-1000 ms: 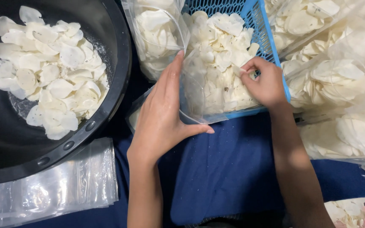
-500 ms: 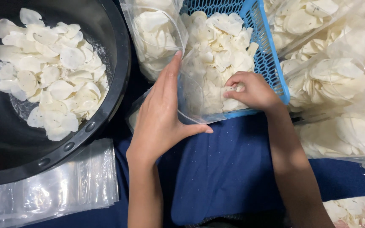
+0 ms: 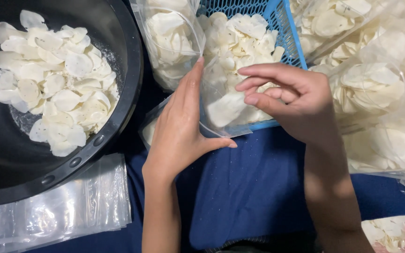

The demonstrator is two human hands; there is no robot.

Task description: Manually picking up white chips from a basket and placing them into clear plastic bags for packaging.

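The small clear bag (image 3: 221, 110) stands open over the near edge of the blue mesh basket (image 3: 284, 33), just in front of the heap of pale chips (image 3: 240, 42) lying in it; one wide chip (image 3: 226, 107) shows through the bag's wall. The left hand (image 3: 181, 124) is spread almost flat, fingers straight up along the bag's left side and thumb stretched under its lower edge — it props the mouth open rather than clenching it. The right hand (image 3: 291, 100) hovers at the mouth, loosely curled with fingertips drawn together; whether it pinches a chip I cannot tell.

To do this well, I judge, keep the mouth wide with that flat left palm and slip chips in edge-first — they look thin and likely to snap.

Around lie a black basin (image 3: 127, 84) of chips, filled bags (image 3: 380, 93) to the right, and a stack of empty bags (image 3: 57, 211) on the blue cloth (image 3: 249, 187).
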